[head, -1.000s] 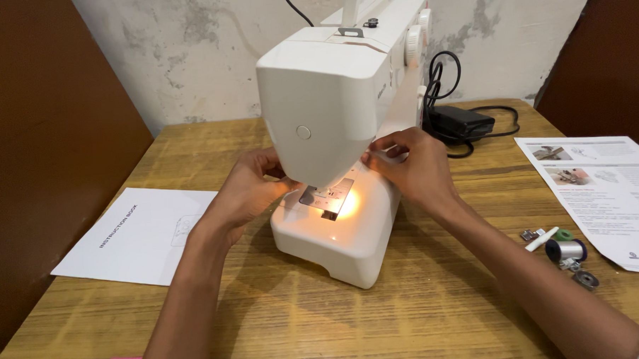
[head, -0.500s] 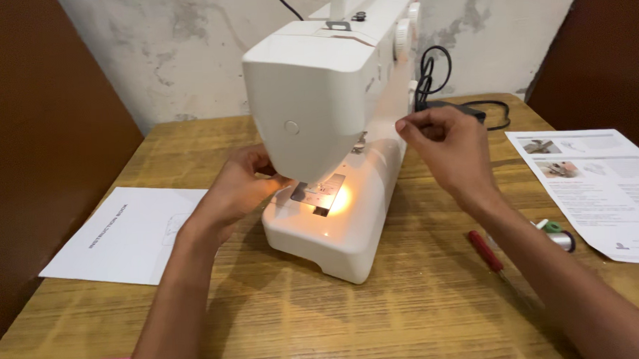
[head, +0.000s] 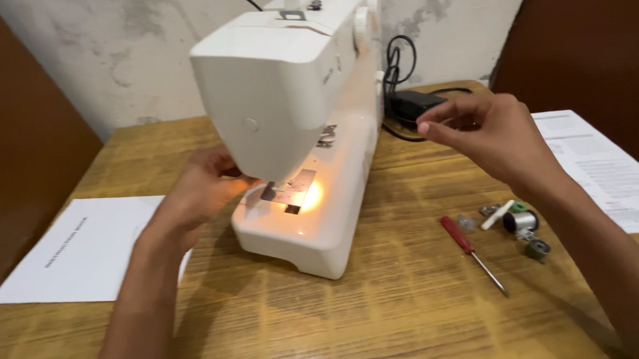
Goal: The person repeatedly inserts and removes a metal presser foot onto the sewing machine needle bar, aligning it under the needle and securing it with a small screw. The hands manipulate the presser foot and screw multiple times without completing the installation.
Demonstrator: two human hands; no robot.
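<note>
A white sewing machine [head: 288,95] stands on the wooden table [head: 381,319] with its lamp lit over the metal needle plate [head: 289,192]. My left hand [head: 196,194] reaches in from the left to the needle area; its fingertips are hidden behind the machine's head. My right hand [head: 495,141] hovers to the right of the machine, clear of it, with thumb and forefinger pinched together. Any thread between them is too fine to see.
A red-handled screwdriver [head: 471,252] lies right of the machine, next to bobbins and small metal parts [head: 519,222]. One printed sheet [head: 81,251] lies at the left, another [head: 602,169] at the right. A black power box with cable [head: 412,105] sits behind the machine.
My right hand has drawn away from the needle area, out to the right and up, fingers still pinched. The left hand has stayed by the needle. The camera has moved closer.
</note>
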